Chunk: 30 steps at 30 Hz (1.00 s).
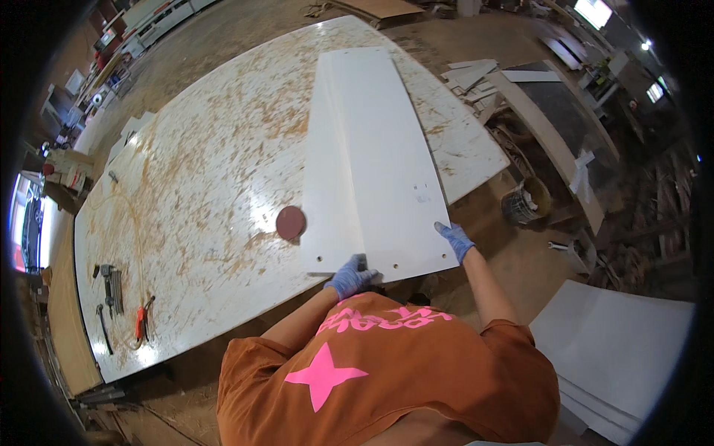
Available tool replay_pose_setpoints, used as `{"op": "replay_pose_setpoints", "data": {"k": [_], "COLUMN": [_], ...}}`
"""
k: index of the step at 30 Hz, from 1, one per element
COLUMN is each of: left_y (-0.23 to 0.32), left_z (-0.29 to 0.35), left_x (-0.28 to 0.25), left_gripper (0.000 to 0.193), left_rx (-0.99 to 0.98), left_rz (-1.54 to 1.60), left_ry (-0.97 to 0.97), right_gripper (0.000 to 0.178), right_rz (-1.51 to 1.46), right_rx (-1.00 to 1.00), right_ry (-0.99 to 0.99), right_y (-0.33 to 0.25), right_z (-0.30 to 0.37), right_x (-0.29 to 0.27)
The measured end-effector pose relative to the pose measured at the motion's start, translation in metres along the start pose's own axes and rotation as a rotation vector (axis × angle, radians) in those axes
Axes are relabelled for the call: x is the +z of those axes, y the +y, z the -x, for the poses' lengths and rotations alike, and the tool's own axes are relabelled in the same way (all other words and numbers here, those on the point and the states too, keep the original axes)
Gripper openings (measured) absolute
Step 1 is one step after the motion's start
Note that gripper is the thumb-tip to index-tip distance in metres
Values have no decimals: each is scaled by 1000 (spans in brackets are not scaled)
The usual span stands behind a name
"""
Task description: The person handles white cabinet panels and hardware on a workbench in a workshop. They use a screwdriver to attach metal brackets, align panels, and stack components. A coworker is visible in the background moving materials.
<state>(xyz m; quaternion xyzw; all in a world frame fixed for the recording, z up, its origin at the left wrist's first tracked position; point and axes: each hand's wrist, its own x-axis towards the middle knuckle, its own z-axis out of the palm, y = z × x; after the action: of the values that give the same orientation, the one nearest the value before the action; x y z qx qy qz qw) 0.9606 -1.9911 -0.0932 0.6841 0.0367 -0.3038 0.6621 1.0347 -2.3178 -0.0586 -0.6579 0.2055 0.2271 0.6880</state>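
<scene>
A long white panel [375, 171] with small holes near its ends lies lengthwise on a scuffed white worktable [201, 163]. My left hand [351, 277], in a bluish glove, grips its near edge left of the middle. On the panel's right edge, close to the near corner, my gloved right hand [456, 240] has hold, and its underside fingers are hidden. A round reddish-brown sanding disc [291, 223] rests on the table against the panel's left side.
Hand tools [113, 288] and an orange-handled tool [140, 323] with a hose lie at the table's left. Right of the table stand a bucket [526, 201] and scrap boards [472, 78]. White sheets [610, 342] are stacked at the lower right.
</scene>
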Motion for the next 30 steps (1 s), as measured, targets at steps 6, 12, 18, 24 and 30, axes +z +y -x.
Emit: {"op": "replay_pose_setpoints", "data": {"k": [6, 12, 18, 24, 30], "left_y": [73, 94, 100, 144, 217], "left_z": [-52, -173, -252, -317, -406], "left_x": [133, 240, 279, 327, 379], "left_gripper": [89, 48, 71, 73, 73], "left_rx": [-106, -156, -196, -179, -160], "left_rz": [215, 696, 858, 872, 767], "left_ry": [-95, 174, -178, -245, -315], "right_gripper": [54, 55, 78, 78, 76], "right_rz": [203, 599, 958, 1132, 1279], "right_rx": [-12, -105, -42, -130, -118], "right_ry": [-57, -17, 235, 389, 435], "right_y": [-26, -47, -71, -129, -212], "right_z": [18, 77, 123, 113, 62], "right_x": [-186, -327, -398, -448, -519]}}
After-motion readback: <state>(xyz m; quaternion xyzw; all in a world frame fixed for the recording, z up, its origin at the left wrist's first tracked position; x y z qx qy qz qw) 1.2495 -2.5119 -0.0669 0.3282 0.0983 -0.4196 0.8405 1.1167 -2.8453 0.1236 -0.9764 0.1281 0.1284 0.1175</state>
